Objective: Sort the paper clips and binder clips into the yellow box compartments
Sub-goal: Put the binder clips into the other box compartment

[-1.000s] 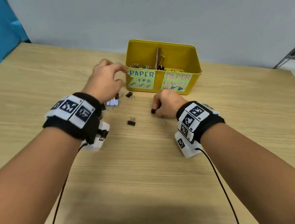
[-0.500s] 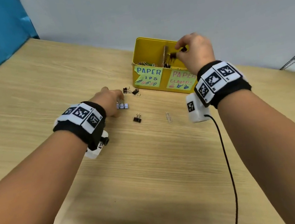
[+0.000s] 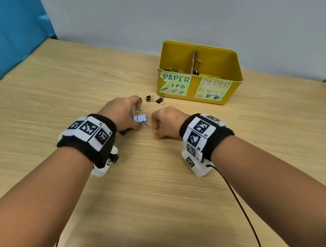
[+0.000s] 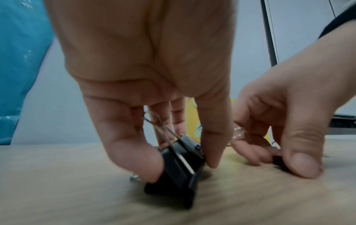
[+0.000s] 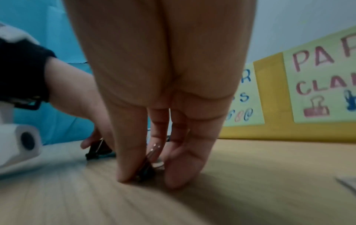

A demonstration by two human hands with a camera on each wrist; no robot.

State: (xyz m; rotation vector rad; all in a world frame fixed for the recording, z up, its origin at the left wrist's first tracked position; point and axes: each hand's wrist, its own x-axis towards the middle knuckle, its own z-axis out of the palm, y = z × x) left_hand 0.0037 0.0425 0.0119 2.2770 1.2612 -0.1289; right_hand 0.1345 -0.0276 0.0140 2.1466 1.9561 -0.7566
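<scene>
The yellow box (image 3: pixel 233 67) stands at the back right, split by a cardboard divider (image 3: pixel 195 60). Coloured paper clips (image 3: pixel 171 69) lie in its left half and black binder clips (image 3: pixel 198 65) in its right half. My left hand (image 3: pixel 130 115) pinches a pale lilac binder clip (image 3: pixel 140 118) on the table. That clip (image 4: pixel 179 167) looks dark in the left wrist view, with one wire handle up between the fingers. My right hand (image 3: pixel 158 128) pinches a small black binder clip (image 5: pixel 146 172) against the table; in the head view the hand hides it.
Two small black binder clips (image 3: pixel 149 98) (image 3: pixel 160 100) lie on the wooden table (image 3: pixel 127 201) between my left hand and the box, and a third (image 3: pixel 140 99) shows at my left fingertips. A grey wall runs behind the box and a blue panel stands at the left.
My right hand has come back from over the box's right compartment down to the table and now pinches the small black clip. My left hand stays at the lilac clip.
</scene>
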